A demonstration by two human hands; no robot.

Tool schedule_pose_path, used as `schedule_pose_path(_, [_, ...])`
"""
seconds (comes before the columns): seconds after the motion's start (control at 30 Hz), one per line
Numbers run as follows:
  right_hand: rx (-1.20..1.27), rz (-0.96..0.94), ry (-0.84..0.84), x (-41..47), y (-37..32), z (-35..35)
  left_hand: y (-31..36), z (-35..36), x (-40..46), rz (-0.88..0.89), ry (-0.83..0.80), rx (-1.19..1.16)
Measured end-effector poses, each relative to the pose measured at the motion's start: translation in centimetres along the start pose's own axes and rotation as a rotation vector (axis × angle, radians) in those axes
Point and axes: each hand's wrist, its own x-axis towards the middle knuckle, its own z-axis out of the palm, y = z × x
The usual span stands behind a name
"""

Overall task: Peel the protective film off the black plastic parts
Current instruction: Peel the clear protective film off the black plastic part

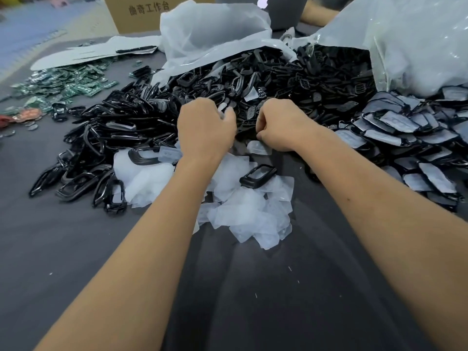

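Observation:
My left hand (pixel 205 127) and my right hand (pixel 278 125) are both curled over the middle of the table, close together. Between them sits a small black plastic part (pixel 247 122), mostly hidden by the fingers. My left fingers pinch a whitish strip of film (pixel 222 108) at the part's upper left. My right hand grips the part's right side. Below the hands lies a heap of peeled translucent films (pixel 243 206) with one black frame (pixel 258 175) on it.
A pile of glossy black frames (pixel 101 138) lies at left, and film-covered black parts (pixel 405 138) are stacked at right. Two open plastic bags (pixel 215 34) spill more black parts behind. Green circuit boards (pixel 63 84) lie far left; a cardboard box and laptop stand behind.

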Motion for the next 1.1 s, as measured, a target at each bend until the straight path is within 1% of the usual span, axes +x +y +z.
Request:
schedule_pose_path(0.03, [0.021, 0.000, -0.007, -0.2, -0.1, 0.0, -0.1, -0.3, 0.0, -0.041, 0.053, -0.112])
schedule_pose_path(0.1, [0.056, 0.006, 0.032, -0.5, 0.0, 0.1, -0.3, -1.1, 0.0, -0.104, 0.121, -0.253])
schedule_pose_path(0.17, [0.111, 0.013, 0.143, -0.7, 0.3, 0.1, -0.5, -2.1, -0.1, -0.149, 0.140, -0.387])
schedule_pose_path(0.23, [0.261, 0.024, 0.268, -1.0, 0.4, -0.1, -0.8, -2.9, -0.3, -0.252, 0.135, -0.681])
schedule_pose_path(0.27, [0.422, 0.039, 0.296, -1.3, 0.3, -0.1, -1.0, -3.2, -0.5, -0.326, 0.129, -0.846])
schedule_pose_path(0.3, [0.646, 0.060, 0.282, -1.7, 0.2, 0.0, -1.1, -3.5, -0.8, -0.399, 0.130, -0.977])
schedule_pose_path(0.33, [0.891, 0.080, 0.236, -2.2, -0.1, 0.1, -1.2, -3.6, -1.2, -0.457, 0.136, -1.058])
schedule_pose_path(0.4, [1.301, 0.096, 0.105, -3.1, -0.6, 0.8, -1.7, -3.6, -2.3, -0.519, 0.131, -1.090])
schedule_pose_path(0.43, [1.437, 0.088, 0.057, -3.5, -0.8, 1.3, -1.9, -3.4, -2.9, -0.526, 0.127, -1.068])
schedule_pose_path(0.53, [1.680, 0.036, -0.039, -4.5, -0.9, 2.6, -2.5, -2.8, -4.4, -0.507, 0.095, -1.045])
schedule_pose_path(0.67, [1.775, -0.007, -0.100, -5.1, -0.4, 3.1, -2.7, -2.6, -4.9, -0.452, 0.036, -1.079])
schedule_pose_path(0.83, [1.764, -0.085, -0.104, -5.4, 0.0, 3.4, -2.4, -2.7, -4.7, -0.410, -0.096, -1.319])
schedule_pose_path(0.9, [1.771, -0.118, -0.111, -5.4, 0.0, 3.4, -2.5, -2.7, -4.6, -0.373, -0.112, -1.298])
schedule_pose_path(1.0, [1.816, -0.214, -0.142, -5.2, 0.0, 3.5, -2.5, -2.5, -4.2, -0.332, -0.059, -1.212])
schedule_pose_path(1.1, [1.852, -0.260, -0.175, -5.0, -0.2, 3.8, -2.5, -2.3, -4.0, -0.336, -0.064, -1.217])
